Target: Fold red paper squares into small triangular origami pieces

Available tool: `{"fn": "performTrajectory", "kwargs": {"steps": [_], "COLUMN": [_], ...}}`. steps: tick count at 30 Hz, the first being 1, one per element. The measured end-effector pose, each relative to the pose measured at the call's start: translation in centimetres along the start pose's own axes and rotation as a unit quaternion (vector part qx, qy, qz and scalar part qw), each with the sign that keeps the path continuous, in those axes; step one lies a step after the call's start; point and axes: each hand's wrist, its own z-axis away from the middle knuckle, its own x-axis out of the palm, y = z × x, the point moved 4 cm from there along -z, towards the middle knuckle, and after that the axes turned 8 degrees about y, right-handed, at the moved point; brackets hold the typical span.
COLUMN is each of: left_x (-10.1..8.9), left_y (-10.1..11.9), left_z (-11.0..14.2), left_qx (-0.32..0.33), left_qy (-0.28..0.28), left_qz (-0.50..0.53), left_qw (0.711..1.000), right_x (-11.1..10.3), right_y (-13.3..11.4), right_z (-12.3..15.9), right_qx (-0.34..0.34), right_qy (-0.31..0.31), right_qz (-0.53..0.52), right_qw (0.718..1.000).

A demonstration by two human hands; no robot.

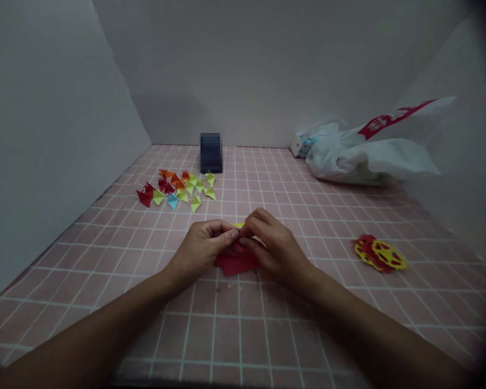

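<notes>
My left hand (pixel 206 243) and my right hand (pixel 273 240) meet over the middle of the table, thumbs and fingertips pressed together in a pinch. What they pinch between them is too small and too covered to make out. Directly beneath the fingers lies red paper (pixel 238 265), partly hidden by both hands. A strip of yellow paper (pixel 238 225) shows just beyond the fingertips.
Several folded paper figures (pixel 182 189) in red, orange, yellow and blue stand at the back left. Behind them is a dark blurred upright object (pixel 210 153). Red and yellow paper cutouts (pixel 380 255) lie at right. A white plastic bag (pixel 348 156) rests beside a small box (pixel 299 146).
</notes>
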Motion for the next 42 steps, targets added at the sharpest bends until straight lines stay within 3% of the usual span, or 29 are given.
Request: {"fn": "performTrajectory", "kwargs": {"steps": [8,13,20,30,35,42], "left_x": [0.0,-0.2,-0.5,-0.6,-0.5,-0.5], "left_y": [0.5,0.6,0.9,1.3,1.1,0.6], "left_z": [-0.1,0.0,-0.1,0.0,0.2,0.0], "left_qx": [0.022,0.023,0.015,0.074,0.107,0.088], "left_qy": [-0.014,0.016,0.048,0.075,0.070,0.055], "left_qz": [0.010,0.003,0.043,0.018,-0.004,0.038], "left_qw": [1.000,1.000,0.998,0.994,0.992,0.994], "right_x": [-0.6,-0.8,-0.7,0.0,0.7,1.2], "right_y": [0.2,0.9,2.2,2.4,2.3,2.3], "right_z": [-0.3,-0.4,-0.4,-0.2,0.2,0.5], "right_qx": [0.051,0.111,0.202,0.244,0.282,0.325], "right_qy": [0.042,0.048,0.043,0.032,0.038,0.052], "right_qz": [-0.058,-0.112,-0.233,-0.300,-0.360,-0.406], "right_qw": [0.996,0.986,0.950,0.922,0.889,0.853]}}
